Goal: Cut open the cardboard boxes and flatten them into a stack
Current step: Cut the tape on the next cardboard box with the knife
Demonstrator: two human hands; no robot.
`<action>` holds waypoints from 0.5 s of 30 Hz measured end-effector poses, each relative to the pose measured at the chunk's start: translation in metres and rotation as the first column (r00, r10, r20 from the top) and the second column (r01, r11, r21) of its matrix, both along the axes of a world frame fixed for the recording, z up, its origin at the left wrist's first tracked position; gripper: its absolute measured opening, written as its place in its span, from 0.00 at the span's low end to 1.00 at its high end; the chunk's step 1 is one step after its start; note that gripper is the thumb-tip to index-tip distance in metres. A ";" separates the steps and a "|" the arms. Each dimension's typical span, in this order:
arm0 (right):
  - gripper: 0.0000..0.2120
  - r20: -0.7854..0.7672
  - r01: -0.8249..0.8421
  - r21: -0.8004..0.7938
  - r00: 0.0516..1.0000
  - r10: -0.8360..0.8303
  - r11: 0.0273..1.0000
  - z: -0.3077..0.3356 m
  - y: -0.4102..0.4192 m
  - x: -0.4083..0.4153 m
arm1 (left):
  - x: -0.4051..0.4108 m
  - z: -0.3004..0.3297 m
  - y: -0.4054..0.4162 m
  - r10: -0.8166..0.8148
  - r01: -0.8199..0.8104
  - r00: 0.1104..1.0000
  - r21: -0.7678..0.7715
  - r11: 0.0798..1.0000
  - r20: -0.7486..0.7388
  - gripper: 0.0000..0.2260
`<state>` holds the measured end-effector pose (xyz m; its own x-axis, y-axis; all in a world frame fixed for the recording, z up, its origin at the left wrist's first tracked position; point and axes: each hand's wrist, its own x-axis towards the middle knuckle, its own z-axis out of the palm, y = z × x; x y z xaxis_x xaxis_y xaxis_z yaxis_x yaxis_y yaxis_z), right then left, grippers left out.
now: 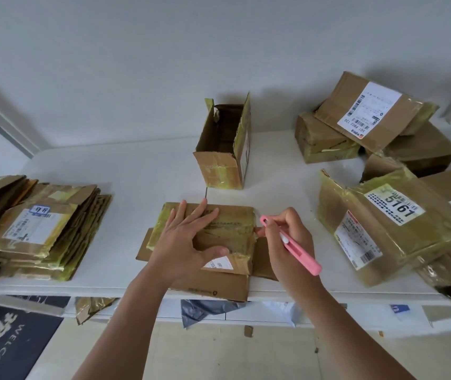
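Box (pixel 227 231): at table (pixel 142 171) centre, near front edge, laid on flattened cardboard (pixel 219 283). Left hand (pixel 188 239) spread flat on lid, pressed down; judged purpose: box steadied against blade drag. Right hand (pixel 287 237) at 3 o'clock of box, fingers wrapped round pink cutter (pixel 293 245), tip set at taped end seam. Blade itself too small to be seen. Flattened stack (pixel 43 231) kept at 9 o'clock. Open box (pixel 224 144) at 12 o'clock. Uncut boxes (pixel 377 187) grouped at 2–3 o'clock.
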<state>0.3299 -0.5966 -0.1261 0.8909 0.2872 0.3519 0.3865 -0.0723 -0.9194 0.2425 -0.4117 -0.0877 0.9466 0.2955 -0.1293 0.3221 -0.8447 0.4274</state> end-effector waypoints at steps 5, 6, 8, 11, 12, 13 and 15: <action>0.09 0.013 -0.056 -0.036 0.998 0.056 0.998 0.004 -0.008 -0.009 | -0.002 -0.004 0.000 0.000 0.000 1.000 -0.003 1.000 0.026 0.47; 0.09 0.005 -0.069 -0.039 0.998 0.069 0.997 0.004 -0.010 -0.012 | -0.002 -0.004 0.000 0.000 0.000 1.000 -0.004 1.000 0.027 0.47; 0.09 -0.016 -0.086 -0.044 0.996 0.085 0.995 0.005 -0.012 -0.015 | -0.002 -0.004 0.000 0.002 -0.002 1.000 -0.010 1.000 0.031 0.47; 0.09 -0.038 -0.111 -0.051 0.993 0.109 0.993 0.007 -0.016 -0.020 | -0.003 -0.005 -0.001 0.009 -0.008 1.000 -0.030 1.000 0.029 0.47; 0.09 -0.044 -0.115 -0.054 0.993 0.113 0.992 0.008 -0.016 -0.021 | -0.003 -0.006 -0.001 0.009 -0.008 0.999 -0.036 0.999 0.031 0.48; 0.09 -0.049 -0.117 -0.054 0.992 0.114 0.992 0.010 -0.017 -0.022 | -0.003 -0.006 0.000 0.009 -0.008 0.999 -0.038 0.999 0.033 0.48; 0.10 -0.045 -0.112 -0.047 0.993 0.110 0.993 0.013 -0.017 -0.025 | -0.002 -0.005 0.000 0.009 -0.008 1.000 -0.037 0.999 0.028 0.48</action>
